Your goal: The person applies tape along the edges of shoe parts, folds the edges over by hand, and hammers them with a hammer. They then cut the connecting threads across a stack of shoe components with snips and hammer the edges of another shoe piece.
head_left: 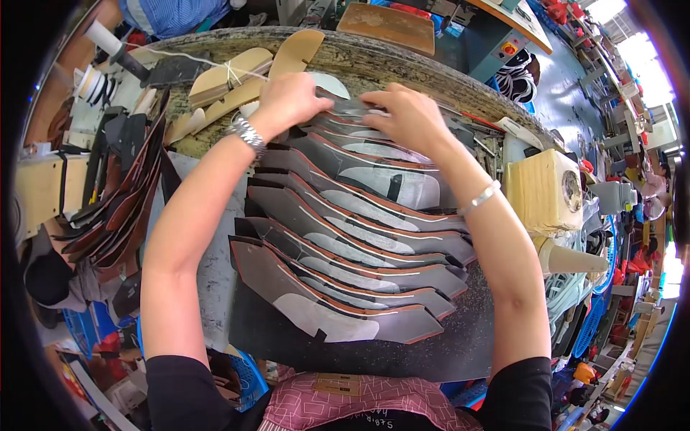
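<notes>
A row of dark leather shoe-upper pieces [345, 237] overlaps down the bench in front of me, each with brown edges and a pale grey patch. My left hand [287, 104] is at the far end of the row, thumb and fingers closed at the edge of a piece; its fingertips are partly hidden. Opposite it, my right hand [406, 118] has bent fingers pinching the far pieces. A pale rounded piece [330, 85] shows between the hands. The nearest upper piece [316, 309] lies flat on a black board [359, 352].
Tan sole-shaped pieces [230, 75], some tied with string, lie beyond my left hand. Dark brown strips [126, 194] hang at the left beside thread spools [93, 85]. To the right stand a wooden block [543, 190] and a cream cone [575, 258]. The bench's raised rim [417, 72] curves behind.
</notes>
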The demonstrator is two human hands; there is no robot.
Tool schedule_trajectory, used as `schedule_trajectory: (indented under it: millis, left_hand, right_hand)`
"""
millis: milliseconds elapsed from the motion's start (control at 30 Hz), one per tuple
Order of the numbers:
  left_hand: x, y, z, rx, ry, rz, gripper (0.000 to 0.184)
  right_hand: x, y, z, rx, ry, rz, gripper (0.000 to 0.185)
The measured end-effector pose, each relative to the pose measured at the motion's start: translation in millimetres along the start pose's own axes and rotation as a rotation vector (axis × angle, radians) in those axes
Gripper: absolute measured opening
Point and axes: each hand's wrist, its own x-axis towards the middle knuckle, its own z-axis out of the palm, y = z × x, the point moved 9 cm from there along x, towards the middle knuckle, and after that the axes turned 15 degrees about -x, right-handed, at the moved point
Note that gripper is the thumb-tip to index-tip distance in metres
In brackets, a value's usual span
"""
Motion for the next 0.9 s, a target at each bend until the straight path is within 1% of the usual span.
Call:
schedule_trajectory:
  millis: [33,67,100,167,300,367,400,433,467,500,533,600,633,700,733,767,833,867,900]
  left_hand:
    - [0,-9,-1,-0.077,-0.052,-0.073,0.039]
    - [2,-17,-1,-0.132,-0.088,-0.092,0.042]
    - [6,-25,1,-0.128,-0.087,-0.089,0.042]
    - [12,-39,7,-0.250,-0.096,-0.145,0.036]
    - [13,-42,6,-0.252,-0.055,-0.086,0.031]
    - [10,-42,4,-0.328,-0.060,-0.067,0.023]
    - [7,-43,3,-0.330,-0.059,-0.071,0.023]
    - [0,-24,-1,-0.576,-0.104,0.025,0.018]
    - [-7,-5,-5,-0.820,-0.153,0.125,0.015]
    - [-9,5,-5,-0.866,-0.177,0.135,0.019]
    - [-12,12,-5,-0.865,-0.179,0.138,0.019]
    - [-16,23,-19,-0.947,-0.055,0.228,0.021]
    - [-15,21,-19,-0.949,-0.054,0.228,0.021]
    - [-8,3,-25,-0.724,0.118,0.204,0.025]
    - [1,-12,-18,-0.794,0.099,0.173,0.025]
    - [6,-20,-14,-0.798,0.101,0.175,0.025]
    - [13,-31,8,-0.911,-0.012,0.084,0.024]
    - [16,-31,18,-0.997,-0.036,0.065,0.024]
    - [20,-30,24,-0.998,-0.041,0.072,0.024]
  right_hand:
    - [9,-5,7,-0.020,0.009,-0.008,0.034]
    - [18,-11,12,-0.040,0.016,-0.017,0.034]
    - [25,-14,18,-0.055,-0.017,0.007,0.033]
    - [36,-20,27,-0.096,-0.031,0.019,0.033]
    - [42,-25,37,-0.121,-0.009,0.001,0.034]
    - [36,-15,22,0.083,-0.031,0.149,0.034]
    - [35,-7,21,0.168,0.038,0.189,0.040]
    - [40,3,34,0.377,0.039,0.244,0.041]
    - [40,1,28,0.585,0.041,0.302,0.042]
    - [33,-4,35,0.891,-0.162,0.354,0.038]
    - [32,0,35,0.891,-0.159,0.357,0.038]
    - [29,8,34,1.023,-0.144,0.328,0.032]
    - [21,16,23,0.974,-0.097,0.324,0.026]
    - [-2,55,15,0.806,-0.028,0.461,0.023]
    - [-12,83,18,0.754,0.046,0.481,0.022]
    - [-22,104,15,0.560,0.043,0.475,0.021]
    - [-45,134,19,0.378,-0.057,0.611,0.023]
    - [-49,141,23,0.372,0.023,0.562,0.024]
    - [-51,148,34,0.288,-0.003,0.556,0.025]
